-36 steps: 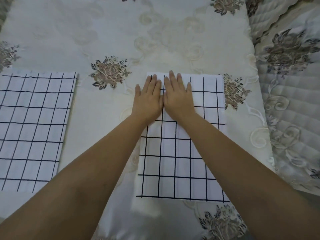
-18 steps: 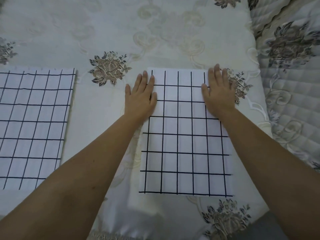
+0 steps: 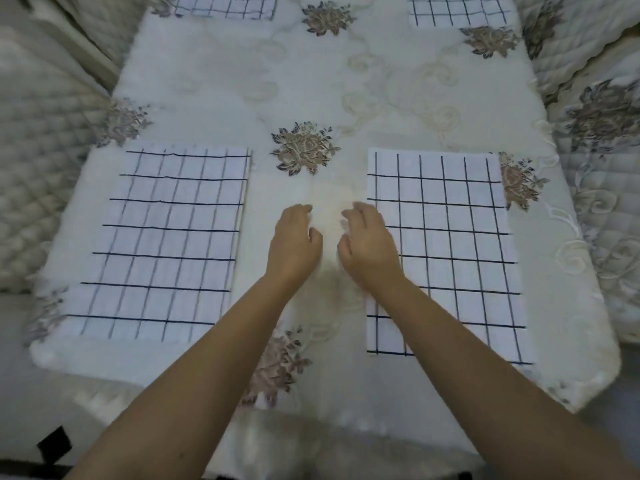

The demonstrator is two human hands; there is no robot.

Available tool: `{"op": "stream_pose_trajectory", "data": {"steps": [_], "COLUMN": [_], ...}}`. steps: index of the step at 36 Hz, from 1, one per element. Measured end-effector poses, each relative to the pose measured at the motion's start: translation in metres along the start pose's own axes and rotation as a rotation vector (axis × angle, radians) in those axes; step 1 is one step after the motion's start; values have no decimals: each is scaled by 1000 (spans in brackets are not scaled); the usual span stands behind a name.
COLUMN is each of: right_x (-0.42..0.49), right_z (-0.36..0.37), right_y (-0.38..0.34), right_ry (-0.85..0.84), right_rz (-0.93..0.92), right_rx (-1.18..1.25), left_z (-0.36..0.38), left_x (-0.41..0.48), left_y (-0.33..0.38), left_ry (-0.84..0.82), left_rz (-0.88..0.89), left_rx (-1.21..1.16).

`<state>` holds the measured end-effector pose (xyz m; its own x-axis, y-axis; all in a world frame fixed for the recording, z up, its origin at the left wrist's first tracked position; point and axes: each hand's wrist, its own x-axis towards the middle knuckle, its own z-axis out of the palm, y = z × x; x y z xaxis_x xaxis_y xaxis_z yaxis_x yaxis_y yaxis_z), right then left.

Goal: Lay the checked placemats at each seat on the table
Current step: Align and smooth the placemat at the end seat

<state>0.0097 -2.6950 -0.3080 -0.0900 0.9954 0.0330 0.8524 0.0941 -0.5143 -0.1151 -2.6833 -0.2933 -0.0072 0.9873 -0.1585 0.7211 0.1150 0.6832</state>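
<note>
Two white placemats with dark checks lie flat on the near half of the table, a left placemat [image 3: 166,244] and a right placemat [image 3: 450,251]. Parts of two more show at the far edge, a far left placemat [image 3: 225,6] and a far right placemat [image 3: 460,12]. My left hand [image 3: 294,244] and my right hand [image 3: 369,244] hover close together over the bare cloth between the near mats, fingers loosely curled, holding nothing. My right forearm crosses the right mat's near left corner.
The table [image 3: 311,81] wears a cream tablecloth embroidered with brown flowers. Quilted chair covers stand at the left [image 3: 38,161] and the right [image 3: 602,133]. A dark strap [image 3: 55,445] shows at the bottom left.
Both hands left the right placemat's top corners and drew back together to the gap between the mats. The view pulled back, showing the whole table and two far mats.
</note>
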Motion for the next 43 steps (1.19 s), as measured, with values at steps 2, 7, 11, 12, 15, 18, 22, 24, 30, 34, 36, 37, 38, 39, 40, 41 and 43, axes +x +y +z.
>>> {"op": "stream_pose_trajectory", "data": {"steps": [2,7,11,12,15,18,22,24,30,34,36,37,38,39,40,41,43], "right_x": [-12,-29,-29,-28,-25,-24,-22,-21,-24,-22,-21,-21,-22,-23,-24,-24,-26], "right_z": [16,49,70,74,86,94,99,100,98,96,95,95,94,93,92,91,88], "right_y": [-26,-87,-131,-141,-164,-180,-193,-196,-200,-199,-197,-196,-193,-191,-188,-186,-181], "right_ry": [-5,-69,-110,-107,-102,-106,-132,-120,-181,-197,-187,-175,-163,-153,-143,-136,-118], "right_rz": [29,201,374,413,512,578,665,711,799,840,862,873,883,891,900,907,919], "right_rx": [19,78,221,250,298,328,344,356,368,363,360,363,367,371,379,385,384], "left_z": [-19,-67,-106,-115,-142,-166,-185,-191,-199,-199,-198,-197,-196,-195,-193,-192,-189], "left_x": [-9,-27,-32,-33,-35,-40,-52,-58,-67,-69,-70,-70,-70,-70,-70,-71,-71], "left_y": [-23,-83,-127,-138,-168,-192,-218,-226,-233,-231,-229,-228,-227,-226,-225,-224,-223], "left_ry": [3,-17,-41,-47,-50,-77,-153,-195,-314,-377,-397,-408,-422,-439,-458,-475,-502], "left_rz": [25,82,95,107,96,-9,-59,-54,18,53,69,78,88,99,115,131,162], "left_rx": [43,127,233,276,383,394,423,423,493,490,497,512,532,555,583,613,658]}}
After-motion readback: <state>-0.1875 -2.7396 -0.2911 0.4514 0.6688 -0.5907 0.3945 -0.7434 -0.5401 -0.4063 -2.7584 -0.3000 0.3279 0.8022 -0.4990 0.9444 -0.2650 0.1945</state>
